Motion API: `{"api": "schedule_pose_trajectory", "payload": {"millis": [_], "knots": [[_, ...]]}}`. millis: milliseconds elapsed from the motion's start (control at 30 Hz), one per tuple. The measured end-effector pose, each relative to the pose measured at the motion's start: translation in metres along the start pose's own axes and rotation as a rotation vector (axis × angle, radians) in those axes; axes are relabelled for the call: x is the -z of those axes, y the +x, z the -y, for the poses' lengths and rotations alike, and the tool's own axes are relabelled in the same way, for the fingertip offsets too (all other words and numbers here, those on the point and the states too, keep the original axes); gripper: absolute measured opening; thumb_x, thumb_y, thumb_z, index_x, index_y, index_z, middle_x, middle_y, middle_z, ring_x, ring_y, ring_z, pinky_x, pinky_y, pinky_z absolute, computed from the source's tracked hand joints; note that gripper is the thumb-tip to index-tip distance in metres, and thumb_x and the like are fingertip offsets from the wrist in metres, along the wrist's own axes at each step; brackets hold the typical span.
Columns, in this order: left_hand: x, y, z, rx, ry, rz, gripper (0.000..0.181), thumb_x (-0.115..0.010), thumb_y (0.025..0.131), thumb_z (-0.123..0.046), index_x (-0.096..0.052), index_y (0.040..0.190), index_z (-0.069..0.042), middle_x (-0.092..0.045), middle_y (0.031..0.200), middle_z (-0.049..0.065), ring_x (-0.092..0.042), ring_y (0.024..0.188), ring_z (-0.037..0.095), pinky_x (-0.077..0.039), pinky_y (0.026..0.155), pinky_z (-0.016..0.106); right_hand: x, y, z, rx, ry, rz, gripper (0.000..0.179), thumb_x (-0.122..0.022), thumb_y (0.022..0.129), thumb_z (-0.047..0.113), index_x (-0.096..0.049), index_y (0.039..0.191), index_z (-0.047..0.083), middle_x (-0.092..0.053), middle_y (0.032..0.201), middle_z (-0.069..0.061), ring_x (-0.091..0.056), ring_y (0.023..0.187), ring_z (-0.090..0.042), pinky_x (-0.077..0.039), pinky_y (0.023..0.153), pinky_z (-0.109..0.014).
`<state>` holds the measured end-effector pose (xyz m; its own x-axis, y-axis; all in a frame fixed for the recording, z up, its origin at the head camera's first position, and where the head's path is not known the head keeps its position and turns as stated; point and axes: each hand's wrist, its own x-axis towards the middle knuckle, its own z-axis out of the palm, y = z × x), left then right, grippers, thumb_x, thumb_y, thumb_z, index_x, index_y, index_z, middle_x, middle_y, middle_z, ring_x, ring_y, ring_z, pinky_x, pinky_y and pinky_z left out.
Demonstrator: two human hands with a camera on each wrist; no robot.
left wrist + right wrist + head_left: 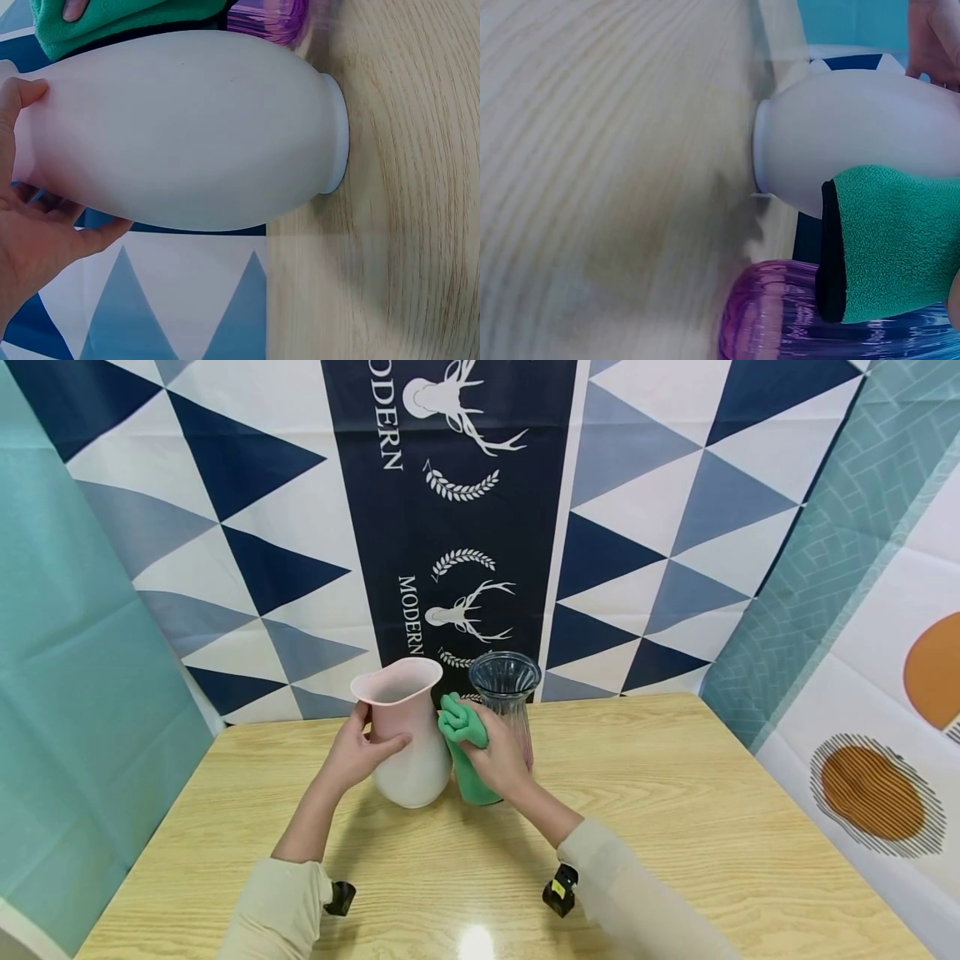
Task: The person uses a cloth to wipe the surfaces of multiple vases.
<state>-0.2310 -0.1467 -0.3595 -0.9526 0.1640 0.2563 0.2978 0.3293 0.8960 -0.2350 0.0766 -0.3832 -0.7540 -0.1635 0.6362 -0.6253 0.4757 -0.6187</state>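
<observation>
A pink-and-white vase [411,772] with a wavy flared rim is upright at the back of the table; whether its base touches the wood, I cannot tell. My left hand [358,750] grips it round the neck, thumb on the near side. In my right hand [501,755] a green cloth [474,779] is bunched, its lower part hanging down beside the vase's right side. The cloth's dark edge shows in the right wrist view, where the cloth [900,244] overlaps the vase [855,127]. Behind the right hand is a ribbed glass vase [506,679], bluish on top and purple below.
The light wooden table [660,827] has its back edge close to a patterned wall covering [637,527]. Teal cloth [67,693] hangs at the left, and a white panel with orange shapes [832,718] stands at the right.
</observation>
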Motion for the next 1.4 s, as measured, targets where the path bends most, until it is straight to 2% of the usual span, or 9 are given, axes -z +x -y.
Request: {"api": "schedule_pose_trajectory", "payload": {"millis": [500,867,1400], "knots": [[0.0014,0.0044,0.0043,-0.029,-0.040,0.037,0.074,-0.070,0.081,-0.007,-0.028,0.141,-0.006,-0.038,0.138,0.018,-0.040,0.126,0.035,-0.039,0.104,0.052,0.0007,0.0074,0.0074,-0.021,-0.040,0.035,0.049,-0.072,0.081,0.012,-0.056,0.127,0.012,-0.060,0.127,-0.008,-0.056,0.117,-0.025,-0.045,0.100,-0.042],[0.0022,0.0055,0.0046,-0.020,-0.051,0.051,0.073,-0.070,0.080,-0.006,-0.029,0.140,-0.005,-0.039,0.138,0.018,-0.041,0.125,0.034,-0.039,0.103,0.052,-0.0029,0.0062,0.0049,-0.021,-0.038,0.056,0.049,-0.072,0.080,0.010,-0.055,0.127,0.011,-0.059,0.126,-0.011,-0.055,0.117,-0.028,-0.043,0.101,-0.044],[0.0039,0.0072,0.0066,-0.005,-0.048,0.059,0.074,-0.070,0.080,-0.007,-0.029,0.141,-0.007,-0.039,0.139,0.017,-0.041,0.126,0.034,-0.039,0.104,0.053,-0.0075,-0.0012,-0.0008,-0.076,-0.046,0.075,0.049,-0.071,0.082,0.011,-0.054,0.128,0.015,-0.058,0.130,-0.006,-0.055,0.118,-0.024,-0.044,0.101,-0.043]]}}
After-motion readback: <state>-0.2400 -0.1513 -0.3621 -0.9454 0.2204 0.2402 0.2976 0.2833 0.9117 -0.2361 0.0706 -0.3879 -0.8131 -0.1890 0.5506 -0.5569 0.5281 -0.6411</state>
